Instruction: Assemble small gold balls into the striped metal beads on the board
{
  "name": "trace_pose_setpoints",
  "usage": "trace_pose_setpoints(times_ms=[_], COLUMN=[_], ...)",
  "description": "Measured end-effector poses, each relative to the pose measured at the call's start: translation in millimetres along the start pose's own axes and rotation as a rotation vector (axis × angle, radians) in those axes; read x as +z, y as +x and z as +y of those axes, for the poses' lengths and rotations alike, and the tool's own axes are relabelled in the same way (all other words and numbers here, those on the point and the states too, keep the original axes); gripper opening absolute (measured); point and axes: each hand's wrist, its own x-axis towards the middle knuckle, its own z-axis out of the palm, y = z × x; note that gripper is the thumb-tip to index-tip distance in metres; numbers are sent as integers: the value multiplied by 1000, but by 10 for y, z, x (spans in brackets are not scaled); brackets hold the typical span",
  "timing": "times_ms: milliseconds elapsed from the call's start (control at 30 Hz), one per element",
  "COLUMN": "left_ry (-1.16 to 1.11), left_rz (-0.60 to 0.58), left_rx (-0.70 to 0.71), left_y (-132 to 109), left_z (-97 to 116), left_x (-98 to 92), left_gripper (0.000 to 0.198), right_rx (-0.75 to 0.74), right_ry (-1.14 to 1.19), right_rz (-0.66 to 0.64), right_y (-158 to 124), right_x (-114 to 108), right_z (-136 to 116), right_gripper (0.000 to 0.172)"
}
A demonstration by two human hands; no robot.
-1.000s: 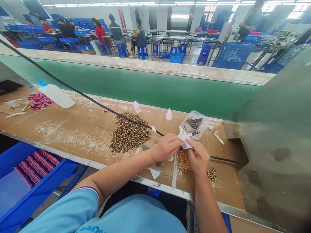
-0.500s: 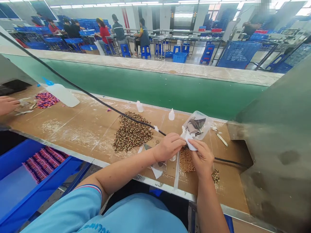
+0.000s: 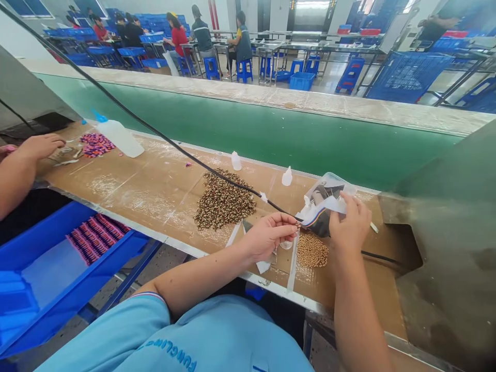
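Note:
My left hand is closed in a pinch over the table, left of a pile of round tan beads. Whatever is at its fingertips is too small to name. At the plastic tray, my right hand grips a thin white-and-dark sheet with a rainbow stripe, its fingers curled on the white end. Dark and grey pieces lie in the clear plastic tray behind that hand. A big heap of small shiny gold-and-dark pieces spreads out to the left.
Two small white bottles stand near the back edge. A black cable crosses above the table. A blue crate sits at lower left; another person's hand works near a large white bottle. A metal panel rises at right.
My hands were together on a white piece; now they are apart, the right further right with the sheet spread toward the tray. The view has shifted, showing more of the other person's arm.

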Motion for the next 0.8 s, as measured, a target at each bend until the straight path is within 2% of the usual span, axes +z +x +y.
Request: trace_pose_setpoints(times_ms=[167,300,367,433,500,567,667,800], left_ry=[-132,-162,-166,-161,-145,-121,-76,-16], left_rz=[-9,26,46,59,67,72,68,29], left_rx=[-105,-138,-105,-56,-23,-20,-33,3], left_y=[-127,-231,-292,-360,-434,-505,-592,-659], left_z=[-24,-44,-67,-108,-170,-255,-400,-547], left_x=[-53,-78,-94,-112,-132,-154,-194,-260], left_gripper=[26,24,25,26,28,29,31,31], right_rx=[-23,-14,32,143,221,248,242,168], right_ry=[-45,11,101,265,450,536,529,477], right_rz=[-99,-109,-96,-126,-222,-288,-313,-300], right_y=[116,41,-105,-335,-614,-881,-1165,-1333], right_x=[60,-72,-208,-347,-450,-500,-502,-490], right_z=[58,-105,-280,-474,-648,-782,-900,-952], right_gripper=[35,26,21,19,17,15,16,11])
